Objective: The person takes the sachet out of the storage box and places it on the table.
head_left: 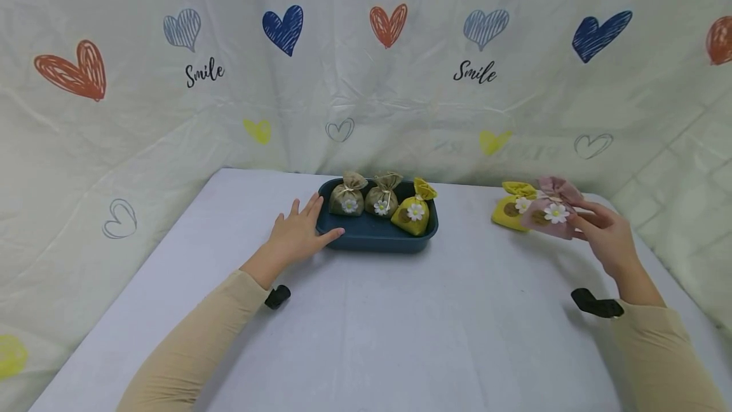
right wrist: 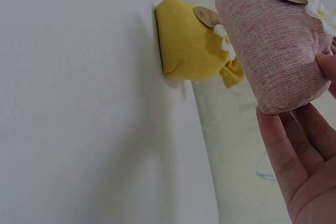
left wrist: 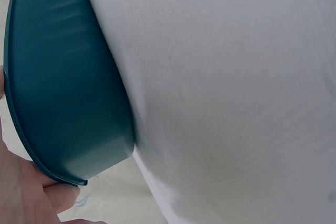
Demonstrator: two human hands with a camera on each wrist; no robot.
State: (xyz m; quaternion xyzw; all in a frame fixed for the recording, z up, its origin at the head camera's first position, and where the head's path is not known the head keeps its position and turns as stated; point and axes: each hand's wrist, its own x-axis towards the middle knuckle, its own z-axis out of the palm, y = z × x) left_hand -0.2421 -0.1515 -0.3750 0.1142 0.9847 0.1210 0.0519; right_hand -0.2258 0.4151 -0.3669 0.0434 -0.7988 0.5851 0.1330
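Note:
My right hand (head_left: 609,237) holds a pink cloth drawstring pouch (head_left: 551,212) by its side, raised off the table. A white daisy and a round brown tag decorate it, and in the right wrist view fingertips (right wrist: 270,124) touch its lower edge. Just behind it a yellow pouch (right wrist: 186,40) stands on the table, partly covered in the head view. My left hand (head_left: 294,234) lies with spread fingers at the left end of a dark teal tray (head_left: 372,243), its thumb over the front rim. Inside the tray are two tan pouches (head_left: 347,199) and a yellow pouch (head_left: 413,213).
A white cloth covers the table (head_left: 366,323). Behind the table hangs a pale curtain (head_left: 366,100) printed with hearts and the word Smile. Each wrist wears a black camera mount, the right one (head_left: 595,304) near the sleeve cuff.

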